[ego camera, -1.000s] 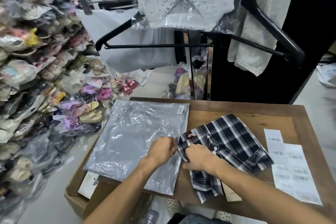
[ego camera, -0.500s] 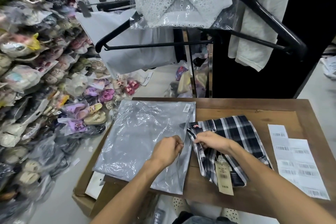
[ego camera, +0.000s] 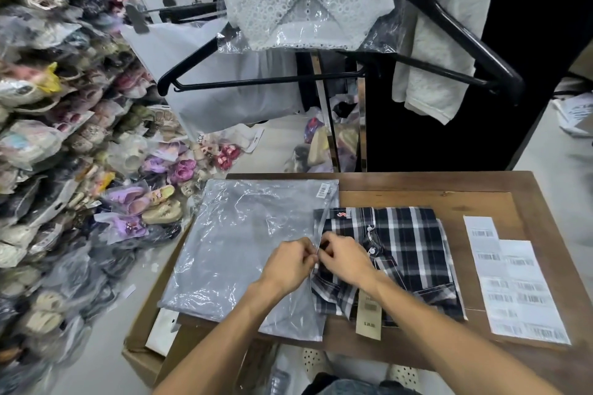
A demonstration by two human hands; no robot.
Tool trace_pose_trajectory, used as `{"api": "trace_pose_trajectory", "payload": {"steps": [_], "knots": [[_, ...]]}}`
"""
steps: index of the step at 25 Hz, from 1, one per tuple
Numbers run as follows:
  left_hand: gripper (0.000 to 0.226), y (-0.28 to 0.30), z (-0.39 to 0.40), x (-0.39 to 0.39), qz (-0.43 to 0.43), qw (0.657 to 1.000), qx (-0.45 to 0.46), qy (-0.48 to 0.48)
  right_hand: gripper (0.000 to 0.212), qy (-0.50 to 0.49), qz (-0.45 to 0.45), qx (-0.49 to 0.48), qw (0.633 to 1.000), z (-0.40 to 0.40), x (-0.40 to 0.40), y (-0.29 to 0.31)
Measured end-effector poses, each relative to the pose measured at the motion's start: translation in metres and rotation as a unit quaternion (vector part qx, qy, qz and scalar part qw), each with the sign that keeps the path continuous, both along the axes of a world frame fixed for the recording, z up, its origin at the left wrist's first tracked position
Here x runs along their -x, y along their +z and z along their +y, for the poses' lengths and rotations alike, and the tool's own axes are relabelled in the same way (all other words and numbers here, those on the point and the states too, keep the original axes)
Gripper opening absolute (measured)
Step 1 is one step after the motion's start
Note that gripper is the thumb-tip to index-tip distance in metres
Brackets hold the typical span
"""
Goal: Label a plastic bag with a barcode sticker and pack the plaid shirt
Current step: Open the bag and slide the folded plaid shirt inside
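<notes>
Because the plastic bag (ego camera: 244, 253) lying left on the bench (ego camera: 449, 199) is thin and slippery, the left hand (ego camera: 285, 263) and right hand (ego camera: 345, 258) both pinch its open right edge, just beside the soft, light plaid shirt (ego camera: 401, 253), best gripped by its folded edge.

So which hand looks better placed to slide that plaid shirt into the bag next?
Probably the right hand: it lies over the plaid shirt, at the edge nearest the plastic bag. The left hand is on the bag side, pinching its open edge, so it suits holding the mouth apart.
</notes>
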State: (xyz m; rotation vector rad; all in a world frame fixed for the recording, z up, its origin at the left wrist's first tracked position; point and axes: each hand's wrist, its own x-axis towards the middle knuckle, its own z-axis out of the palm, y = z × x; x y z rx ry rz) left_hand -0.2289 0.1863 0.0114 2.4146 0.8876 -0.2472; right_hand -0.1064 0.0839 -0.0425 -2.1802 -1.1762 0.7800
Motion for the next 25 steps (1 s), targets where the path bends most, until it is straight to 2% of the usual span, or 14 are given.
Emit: {"api": "trace_pose_trajectory", "payload": {"steps": [5, 7, 9, 12, 13, 15, 17, 18, 20, 25], "knots": [[0.005, -0.005, -0.003, -0.003, 0.003, 1.0, -0.002, 0.008, 0.025, 0.169, -0.061, 0.072, 0.981, -0.021, 0.0, 0.016], [0.005, -0.008, -0.004, -0.005, -0.002, 1.0, 0.003, 0.015, 0.035, 0.24, -0.103, 0.115, 0.958, -0.025, 0.006, 0.014], [0.005, -0.011, -0.004, -0.006, -0.01, 0.999, 0.023, 0.025, 0.046, 0.266, -0.096, 0.131, 0.95, -0.027, 0.007, 0.01], [0.005, -0.012, -0.003, -0.006, -0.006, 0.999, 0.033, 0.026, 0.052, 0.195, 0.053, 0.088, 0.975, -0.04, -0.008, 0.007], [0.005, -0.013, -0.002, -0.007, -0.005, 0.999, 0.035, 0.026, 0.049, 0.153, 0.062, 0.067, 0.984, -0.047, -0.019, 0.009], [0.005, -0.014, -0.001, -0.009, -0.006, 0.999, 0.04, 0.023, 0.041, 0.071, -0.045, 0.046, 0.995, -0.063, -0.045, 0.009], [0.009, -0.018, -0.002, -0.011, -0.006, 0.999, 0.038, 0.017, 0.043, -0.005, -0.168, 0.078, 0.983, -0.081, -0.07, 0.008], [0.01, -0.02, -0.005, -0.012, -0.005, 0.999, 0.041, 0.017, 0.047, -0.045, -0.184, 0.107, 0.976, -0.09, -0.078, 0.006], [0.011, -0.024, -0.009, -0.014, -0.001, 0.998, 0.052, 0.021, 0.056, -0.109, -0.157, 0.156, 0.969, -0.101, -0.084, 0.002], [0.012, -0.033, -0.012, -0.019, 0.008, 0.998, 0.058, -0.002, 0.059, -0.153, -0.16, 0.193, 0.956, -0.096, -0.058, -0.006]]}}
